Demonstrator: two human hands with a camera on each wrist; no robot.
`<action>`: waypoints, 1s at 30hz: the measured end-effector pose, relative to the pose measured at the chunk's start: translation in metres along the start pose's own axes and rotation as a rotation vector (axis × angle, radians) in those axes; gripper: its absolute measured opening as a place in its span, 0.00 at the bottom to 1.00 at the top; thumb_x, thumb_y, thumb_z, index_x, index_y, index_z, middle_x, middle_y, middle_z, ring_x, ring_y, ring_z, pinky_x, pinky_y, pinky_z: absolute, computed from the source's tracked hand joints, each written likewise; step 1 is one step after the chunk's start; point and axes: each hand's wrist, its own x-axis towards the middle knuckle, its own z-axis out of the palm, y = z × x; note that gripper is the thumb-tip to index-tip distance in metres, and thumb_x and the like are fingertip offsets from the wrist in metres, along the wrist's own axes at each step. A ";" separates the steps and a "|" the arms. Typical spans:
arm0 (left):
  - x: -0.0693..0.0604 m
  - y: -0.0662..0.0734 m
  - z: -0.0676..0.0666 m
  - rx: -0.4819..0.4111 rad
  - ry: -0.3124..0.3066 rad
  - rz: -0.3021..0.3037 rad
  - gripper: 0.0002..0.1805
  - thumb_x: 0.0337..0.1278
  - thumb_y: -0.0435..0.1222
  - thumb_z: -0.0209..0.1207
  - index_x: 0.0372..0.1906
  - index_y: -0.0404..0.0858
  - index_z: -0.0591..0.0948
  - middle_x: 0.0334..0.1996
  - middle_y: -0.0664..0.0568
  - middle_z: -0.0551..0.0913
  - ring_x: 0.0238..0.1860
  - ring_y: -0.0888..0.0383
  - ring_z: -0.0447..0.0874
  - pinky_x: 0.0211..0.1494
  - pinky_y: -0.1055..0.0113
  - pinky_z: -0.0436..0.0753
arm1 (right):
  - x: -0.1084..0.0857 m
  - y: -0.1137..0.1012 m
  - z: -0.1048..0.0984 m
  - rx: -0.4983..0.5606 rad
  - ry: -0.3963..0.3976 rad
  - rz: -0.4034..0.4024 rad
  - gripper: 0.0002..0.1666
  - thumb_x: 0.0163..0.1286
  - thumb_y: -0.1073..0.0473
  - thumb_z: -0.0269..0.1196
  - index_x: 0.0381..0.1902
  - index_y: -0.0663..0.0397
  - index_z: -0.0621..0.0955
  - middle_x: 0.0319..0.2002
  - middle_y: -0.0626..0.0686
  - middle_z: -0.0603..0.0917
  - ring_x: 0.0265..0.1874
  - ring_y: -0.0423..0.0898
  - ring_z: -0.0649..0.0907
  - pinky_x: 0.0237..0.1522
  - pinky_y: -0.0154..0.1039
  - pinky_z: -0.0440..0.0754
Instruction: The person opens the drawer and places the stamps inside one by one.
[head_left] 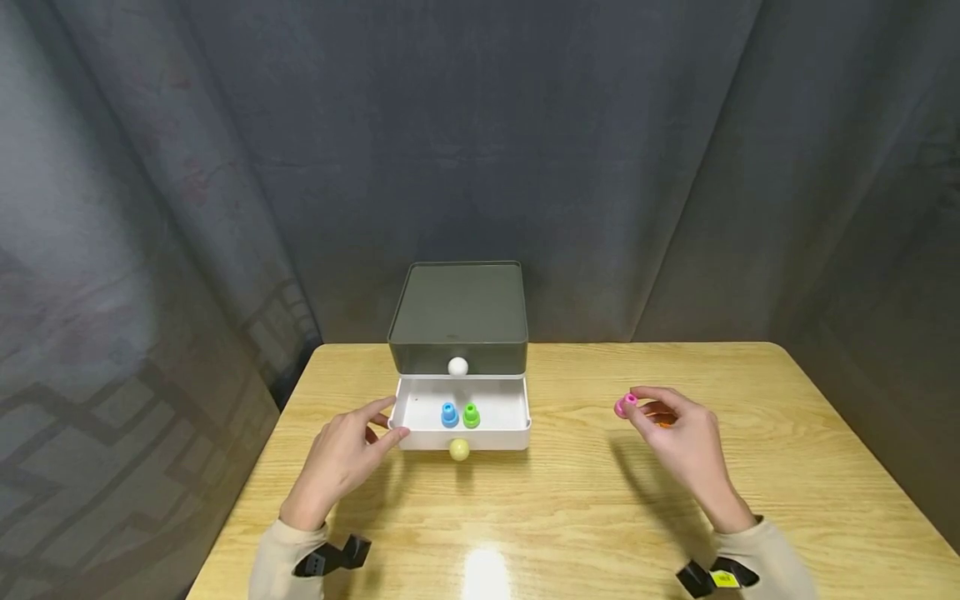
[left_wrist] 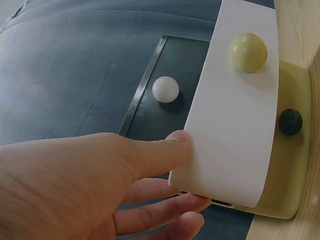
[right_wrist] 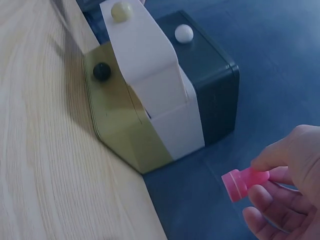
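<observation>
My left hand (head_left: 339, 457) grips the left front corner of the pulled-out white drawer (head_left: 495, 439); in the left wrist view its thumb lies on the drawer's edge (left_wrist: 225, 130) and the fingers are at its side. Inside the drawer a blue piece (head_left: 449, 416) and a green piece (head_left: 471, 416) stand side by side. Off to the drawer's right, my right hand (head_left: 686, 446) pinches a pink stepped piece (head_left: 622, 407) between thumb and fingers, above the table. Something orange (head_left: 663, 423) shows within that hand in the head view; the right wrist view does not show it.
The white drawer belongs to a stacked unit with a dark top level (head_left: 461, 308) and white knob (head_left: 457, 367). Below is an olive level (right_wrist: 122, 125) with a dark knob (right_wrist: 102, 71). The unit stands on a wooden table (head_left: 570, 500), with grey curtains (head_left: 570, 167) behind.
</observation>
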 end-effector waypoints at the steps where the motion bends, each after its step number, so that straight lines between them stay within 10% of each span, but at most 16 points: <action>1: 0.000 0.000 0.000 0.001 -0.001 -0.001 0.30 0.68 0.47 0.70 0.70 0.41 0.82 0.46 0.47 0.93 0.33 0.61 0.82 0.36 0.63 0.76 | 0.000 -0.002 0.002 0.001 -0.002 -0.008 0.12 0.66 0.61 0.76 0.46 0.59 0.92 0.38 0.58 0.94 0.30 0.22 0.83 0.36 0.18 0.79; 30: -0.001 -0.001 0.001 -0.004 0.003 0.000 0.30 0.67 0.47 0.70 0.70 0.40 0.82 0.46 0.47 0.93 0.33 0.60 0.82 0.36 0.64 0.76 | 0.010 -0.069 0.053 0.103 -0.198 -0.216 0.10 0.64 0.66 0.76 0.44 0.56 0.92 0.39 0.49 0.94 0.33 0.42 0.89 0.41 0.43 0.90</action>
